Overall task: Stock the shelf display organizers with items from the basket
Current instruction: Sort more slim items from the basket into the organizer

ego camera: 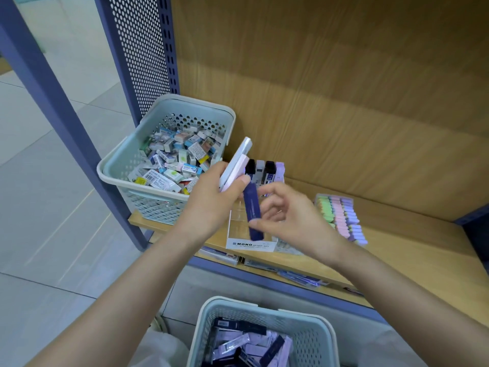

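Wooden shelf [402, 250], MONO organizer [250, 244]. Mid-stocking: navy lead case [252, 211] pinched in right hand [293, 219], pale cases [238, 161] gripped in left hand [211, 202]; next, probably slot upright.

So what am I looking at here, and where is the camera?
No machine: these are a person's two bare hands, filmed by one camera worn on the head, looking down. The left hand holds a few pale slim cases; the right hand pinches a dark blue case over a clear organizer on the wooden shelf. A basket of small boxed items stands on the shelf, rows of pastel blocks lie to the right, and a second basket of similar cases sits below.
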A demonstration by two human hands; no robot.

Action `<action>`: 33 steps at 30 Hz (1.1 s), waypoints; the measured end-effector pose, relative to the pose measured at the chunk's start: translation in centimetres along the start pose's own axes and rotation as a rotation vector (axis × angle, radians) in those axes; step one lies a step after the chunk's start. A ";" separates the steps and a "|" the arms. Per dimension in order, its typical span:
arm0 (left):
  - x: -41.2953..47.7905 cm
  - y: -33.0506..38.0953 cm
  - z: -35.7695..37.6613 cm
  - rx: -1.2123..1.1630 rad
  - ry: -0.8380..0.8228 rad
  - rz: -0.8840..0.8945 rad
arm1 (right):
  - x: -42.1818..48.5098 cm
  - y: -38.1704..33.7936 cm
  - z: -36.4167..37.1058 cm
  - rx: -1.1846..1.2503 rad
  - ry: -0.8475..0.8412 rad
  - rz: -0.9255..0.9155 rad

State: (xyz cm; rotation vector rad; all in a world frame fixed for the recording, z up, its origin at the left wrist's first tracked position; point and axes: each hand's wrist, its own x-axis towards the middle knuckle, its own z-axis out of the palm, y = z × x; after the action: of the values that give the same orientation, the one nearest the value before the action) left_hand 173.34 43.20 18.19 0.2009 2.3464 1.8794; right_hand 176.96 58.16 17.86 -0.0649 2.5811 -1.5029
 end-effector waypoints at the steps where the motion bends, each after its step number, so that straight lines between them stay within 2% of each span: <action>1: 0.0 -0.1 0.1 0.011 -0.018 0.006 | -0.1 -0.1 0.4 -0.072 -0.050 -0.037; 4: -0.1 -0.2 0.0 0.037 -0.026 -0.003 | 0.0 -0.4 1.0 -0.178 -0.132 -0.111; 6: 0.0 -0.1 -0.5 0.071 0.003 -0.020 | 0.7 -0.2 0.7 -0.183 -0.105 -0.109; 10: 0.2 -0.1 -1.4 0.093 0.043 -0.092 | 3.7 1.8 -1.0 -0.136 0.188 -0.080; 12: 0.3 -0.1 -1.6 0.049 0.036 -0.148 | 5.7 2.8 -2.3 -0.257 0.339 -0.109; 14: 0.6 0.0 -1.7 -0.032 0.044 -0.201 | 7.5 3.7 -3.6 -0.384 0.420 -0.117; 18: 1.2 0.1 -1.4 -0.071 0.069 -0.219 | 9.6 5.3 -4.5 -0.483 0.383 -0.074; 25: 1.1 0.1 -1.1 0.041 0.035 -0.214 | 10.5 6.7 -3.6 -0.531 0.345 -0.057; 33: 0.9 0.2 -1.1 0.091 0.000 -0.207 | 11.3 6.9 -3.5 -0.742 0.214 -0.027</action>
State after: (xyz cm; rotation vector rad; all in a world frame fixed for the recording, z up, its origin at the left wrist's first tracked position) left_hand 172.30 42.38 18.59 -0.0328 2.3527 1.6802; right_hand 165.54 63.31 12.29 -0.0222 3.1684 -0.5015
